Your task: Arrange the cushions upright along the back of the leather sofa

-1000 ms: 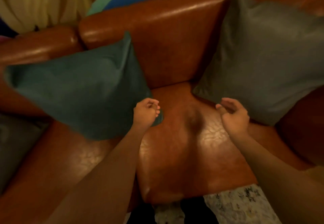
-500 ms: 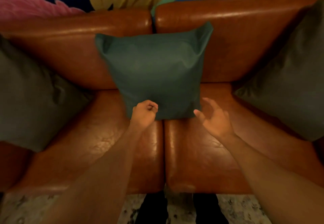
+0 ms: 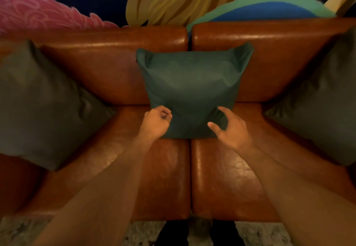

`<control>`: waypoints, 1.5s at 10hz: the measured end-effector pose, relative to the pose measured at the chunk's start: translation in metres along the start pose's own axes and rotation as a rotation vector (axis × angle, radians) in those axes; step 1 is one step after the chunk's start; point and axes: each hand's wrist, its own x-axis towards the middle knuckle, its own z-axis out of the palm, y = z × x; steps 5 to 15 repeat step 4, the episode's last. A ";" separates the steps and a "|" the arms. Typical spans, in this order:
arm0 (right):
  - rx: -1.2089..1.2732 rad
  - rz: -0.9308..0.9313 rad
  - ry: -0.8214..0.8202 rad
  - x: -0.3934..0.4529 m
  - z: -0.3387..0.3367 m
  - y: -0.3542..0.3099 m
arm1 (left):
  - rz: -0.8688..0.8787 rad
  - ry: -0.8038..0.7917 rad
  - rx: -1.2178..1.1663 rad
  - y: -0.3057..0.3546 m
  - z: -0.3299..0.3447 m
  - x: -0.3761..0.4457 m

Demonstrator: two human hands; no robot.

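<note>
Against the sofa (image 3: 119,76) back: three cushions, one teal (image 3: 192,87), two grey (image 3: 42,107).

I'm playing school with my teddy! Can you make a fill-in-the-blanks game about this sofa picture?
1. The cushion in the middle is dark ____.
2. The sofa has ____ cushions on it.
3. The left hand is curled into a ____ on the middle cushion's bottom corner.
4. The right hand has its fingers spread ____.

Missing words: green; three; fist; open
</note>
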 end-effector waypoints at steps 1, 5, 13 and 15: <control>-0.018 -0.001 -0.002 0.002 -0.003 -0.005 | 0.000 0.006 0.000 -0.002 -0.002 -0.002; -0.126 -0.086 0.020 0.015 -0.050 -0.062 | 0.113 0.052 0.032 0.036 -0.056 0.005; -0.126 -0.086 0.020 0.015 -0.050 -0.062 | 0.113 0.052 0.032 0.036 -0.056 0.005; -0.126 -0.086 0.020 0.015 -0.050 -0.062 | 0.113 0.052 0.032 0.036 -0.056 0.005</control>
